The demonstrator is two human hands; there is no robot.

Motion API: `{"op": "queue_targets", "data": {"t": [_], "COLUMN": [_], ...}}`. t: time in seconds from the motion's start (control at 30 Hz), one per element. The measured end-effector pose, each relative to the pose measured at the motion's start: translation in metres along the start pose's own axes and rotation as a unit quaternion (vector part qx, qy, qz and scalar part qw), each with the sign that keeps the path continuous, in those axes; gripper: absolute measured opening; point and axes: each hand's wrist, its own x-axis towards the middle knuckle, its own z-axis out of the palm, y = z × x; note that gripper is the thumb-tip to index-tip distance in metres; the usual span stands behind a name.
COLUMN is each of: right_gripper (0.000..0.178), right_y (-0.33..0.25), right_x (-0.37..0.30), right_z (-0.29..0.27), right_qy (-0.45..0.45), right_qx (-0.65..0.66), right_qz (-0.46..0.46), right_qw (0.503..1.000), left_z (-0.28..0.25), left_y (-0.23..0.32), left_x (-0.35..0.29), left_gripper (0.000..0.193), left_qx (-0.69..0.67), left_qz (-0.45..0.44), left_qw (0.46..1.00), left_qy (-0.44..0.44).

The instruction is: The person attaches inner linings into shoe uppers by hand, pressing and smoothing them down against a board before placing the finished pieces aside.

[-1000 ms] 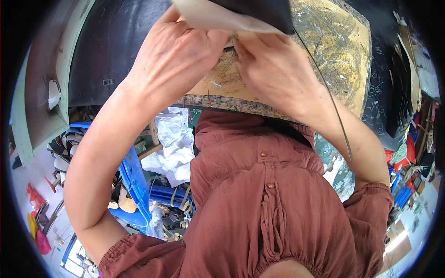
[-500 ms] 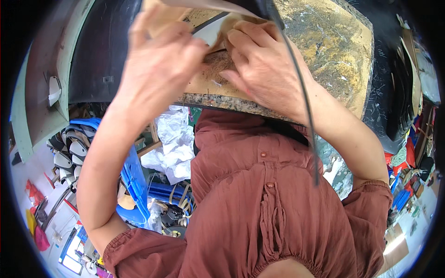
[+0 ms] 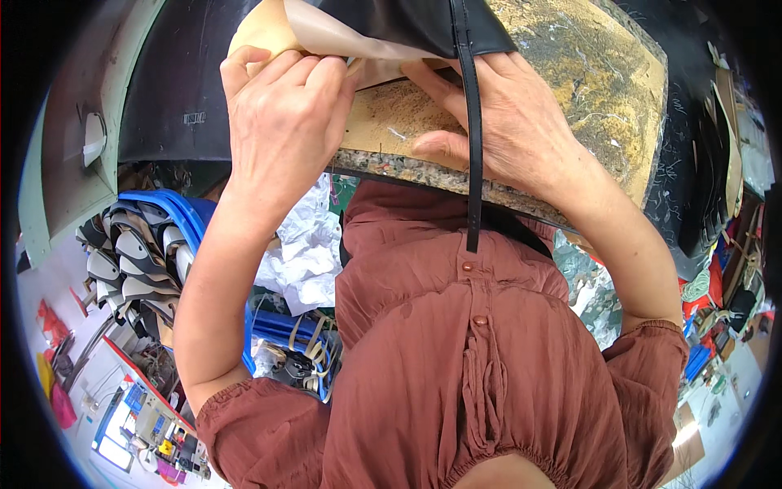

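At the top of the view lies a black leather piece (image 3: 399,18) with a pale lining (image 3: 334,31) and a yellowish patch (image 3: 259,31) folded outward. My left hand (image 3: 287,102) is closed, pinching the lining's edge between thumb and fingers. My right hand (image 3: 521,122) reaches under the black leather; its fingertips are partly hidden, while the thumb stands apart over the board's near edge. From the leather hangs a narrow black strap (image 3: 474,138), crossing in front of my right hand and down to my clothing. Beneath both hands is a worn, tan work board (image 3: 603,90).
A blue bin (image 3: 183,213) at left holds several black-and-white cut pieces (image 3: 134,265). Crumpled white paper (image 3: 297,253) lies below the board. Dark curved sheets (image 3: 717,155) are stacked at the far right. A pale green metal frame (image 3: 73,191) stands at the left.
The leather has come down and its lining shows more. My left hand has settled on the lining's edge. My right hand's bent fingers have straightened and slid under the leather; the strap swung left.
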Motion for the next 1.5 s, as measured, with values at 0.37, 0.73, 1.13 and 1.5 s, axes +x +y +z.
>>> {"op": "queue_targets", "data": {"t": [0.37,0.73,1.13,1.5], "right_gripper": [0.063,0.042,0.018,0.045], "right_y": [-0.009,-0.025,-0.003,0.012], "right_x": [0.014,0.044,0.042,0.023], "right_z": [0.012,0.022,-0.048,-0.118], "right_qy": [-0.01,0.012,0.179,0.135], "right_qx": [-0.061,-0.082,0.1,0.353], "right_qz": [-0.062,-0.05,0.407,0.135], "right_qw": [0.996,0.995,0.89,0.916], "left_z": [-0.002,0.004,0.014,-0.035], "left_y": [-0.002,0.011,0.054,0.069], "left_x": [-0.018,0.008,0.049,0.065], "left_gripper": [0.007,0.024,0.03,0.037], "left_qx": [0.123,0.034,-0.127,-0.786], "left_qz": [0.031,-0.007,-0.072,-0.193], "left_qw": [0.99,0.991,0.983,0.572], "left_qy": [0.062,0.13,-0.113,0.134]}}
